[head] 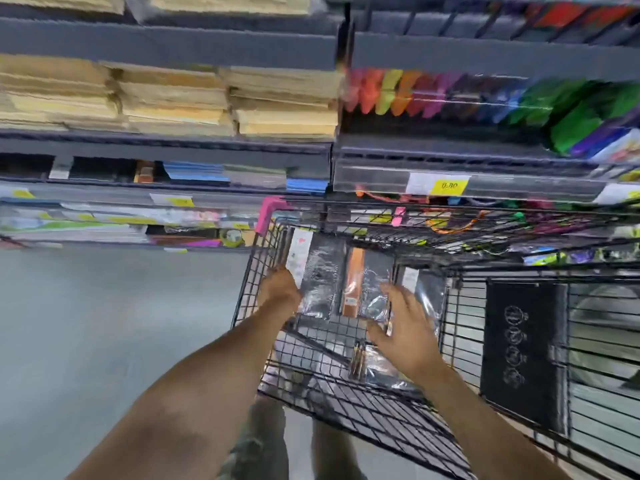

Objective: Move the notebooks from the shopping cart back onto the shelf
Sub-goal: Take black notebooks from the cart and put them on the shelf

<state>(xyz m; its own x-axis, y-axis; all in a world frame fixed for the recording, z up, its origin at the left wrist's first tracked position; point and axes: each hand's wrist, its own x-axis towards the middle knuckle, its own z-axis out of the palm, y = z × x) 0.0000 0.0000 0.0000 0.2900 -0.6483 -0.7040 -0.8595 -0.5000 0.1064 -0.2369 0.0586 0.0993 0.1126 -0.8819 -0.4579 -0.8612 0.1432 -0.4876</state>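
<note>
Shelving (166,147) fills the view ahead of you, stacked with tan paper pads, blurred. Below it your black wire shopping cart (346,403) holds the notebooks (349,278): dark covers in glossy clear wrap, one with an orange spine strip, white labels at the top. Your left hand (278,289) grips the stack's left edge; your right hand (403,327) clasps its right edge, fingers spread.

Motion-blurred shelf stock (485,98), labels unreadable
</note>
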